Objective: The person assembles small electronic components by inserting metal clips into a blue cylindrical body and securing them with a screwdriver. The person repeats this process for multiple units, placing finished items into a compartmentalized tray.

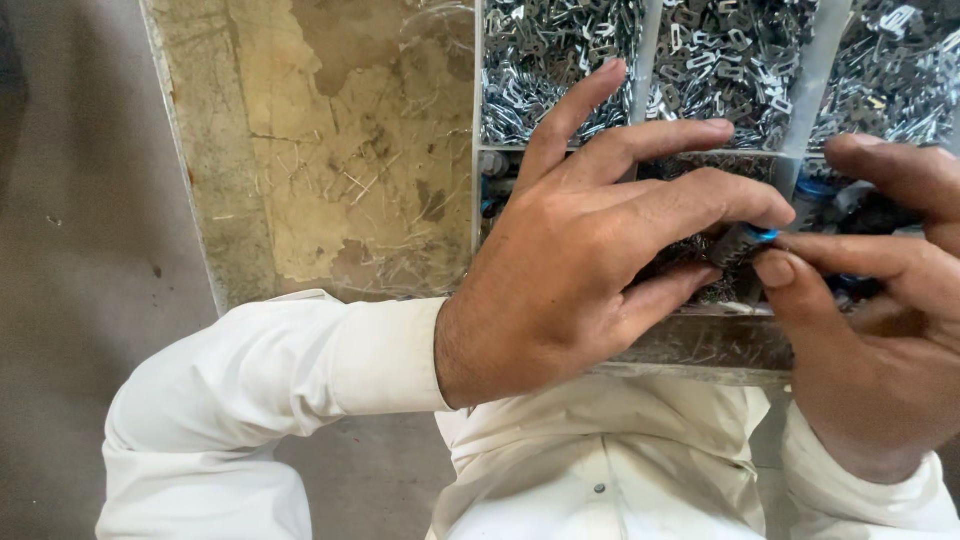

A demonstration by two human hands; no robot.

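Pinching small blue-tipped part point(748, 238) between left hand point(590, 270) and right hand point(880, 320)

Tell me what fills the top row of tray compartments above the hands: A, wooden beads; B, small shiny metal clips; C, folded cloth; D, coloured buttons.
B: the top compartments are heaped with small shiny metal clips, seen just above the left hand and right hand, which pinch a small dark piece with a blue tip.

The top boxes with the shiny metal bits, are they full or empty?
Full. The three top compartments are heaped with small silvery metal clips, which hide their floors. The left hand covers part of the row below.
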